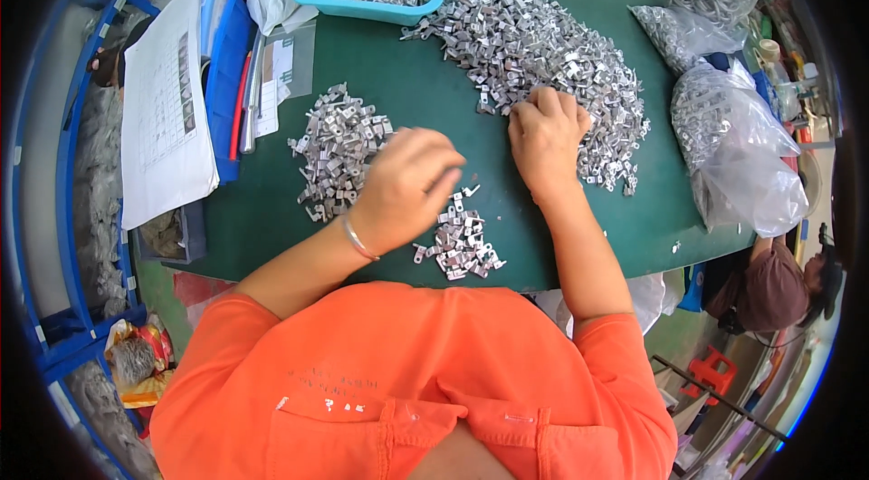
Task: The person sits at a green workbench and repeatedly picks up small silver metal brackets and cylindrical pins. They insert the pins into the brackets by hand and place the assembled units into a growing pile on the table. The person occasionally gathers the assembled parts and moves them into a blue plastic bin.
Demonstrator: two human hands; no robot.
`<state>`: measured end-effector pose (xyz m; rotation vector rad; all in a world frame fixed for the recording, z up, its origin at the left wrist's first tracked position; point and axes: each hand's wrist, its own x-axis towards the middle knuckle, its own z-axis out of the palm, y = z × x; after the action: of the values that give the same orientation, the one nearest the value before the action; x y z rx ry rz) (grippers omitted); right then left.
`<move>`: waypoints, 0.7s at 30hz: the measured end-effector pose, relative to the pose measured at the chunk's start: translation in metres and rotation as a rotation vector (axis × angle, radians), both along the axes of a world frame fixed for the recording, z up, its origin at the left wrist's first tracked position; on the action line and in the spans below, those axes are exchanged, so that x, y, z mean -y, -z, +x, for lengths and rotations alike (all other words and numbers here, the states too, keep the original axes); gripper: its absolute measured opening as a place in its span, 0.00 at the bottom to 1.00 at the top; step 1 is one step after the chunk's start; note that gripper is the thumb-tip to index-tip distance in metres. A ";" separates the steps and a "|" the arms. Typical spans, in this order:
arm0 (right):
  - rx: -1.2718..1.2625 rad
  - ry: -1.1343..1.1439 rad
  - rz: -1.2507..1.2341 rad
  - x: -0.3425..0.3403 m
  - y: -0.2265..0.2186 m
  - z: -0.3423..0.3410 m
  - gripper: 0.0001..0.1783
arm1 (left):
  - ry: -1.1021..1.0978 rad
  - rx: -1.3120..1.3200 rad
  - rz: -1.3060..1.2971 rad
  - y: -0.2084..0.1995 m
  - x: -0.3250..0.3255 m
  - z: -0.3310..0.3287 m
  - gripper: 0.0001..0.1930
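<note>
Silvery, bent metal tabs, some visibly holed, were heaped in a main pile (543, 45) at upper centre-right; a left pile (330, 140) and a lower-centre pile (460, 246) were kept apart, presumably against mixing. The right hand (549, 138) was curled at the main pile, the left hand (407, 186) blurred, fingers bent; whether tabs were gripped by either could not be told.

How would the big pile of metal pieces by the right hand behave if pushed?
The big pile would probably spread rather than move as one, since its pieces lie loose. Their metallic look and small size suggest each is stiff but light. Flat, angular shapes would likely slide more than roll.
</note>
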<state>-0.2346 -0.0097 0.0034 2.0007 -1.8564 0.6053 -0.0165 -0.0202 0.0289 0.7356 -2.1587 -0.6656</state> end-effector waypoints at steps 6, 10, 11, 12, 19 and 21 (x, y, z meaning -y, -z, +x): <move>0.693 -0.218 0.216 -0.029 -0.026 0.018 0.03 | 0.149 0.205 0.090 0.031 -0.018 -0.008 0.07; 0.790 -0.390 0.135 -0.049 -0.026 0.022 0.08 | 0.281 0.132 0.238 0.026 -0.009 -0.006 0.06; 0.799 -0.415 0.108 -0.053 -0.026 0.023 0.09 | 0.230 0.054 0.241 0.025 -0.009 -0.006 0.06; 0.860 -0.401 0.097 -0.057 -0.022 0.024 0.09 | 0.145 0.004 0.314 0.024 -0.011 -0.006 0.10; 0.897 -0.439 0.011 -0.066 -0.013 0.030 0.12 | 0.270 -0.426 1.041 0.021 -0.015 -0.004 0.18; 0.812 -0.530 0.035 -0.064 -0.019 0.029 0.12 | 0.259 -0.453 1.071 0.022 -0.016 -0.003 0.14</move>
<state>-0.2051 0.0544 0.0222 2.5082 -1.6601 1.7544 -0.0194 -0.0039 0.0072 0.7065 -1.3763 -1.9712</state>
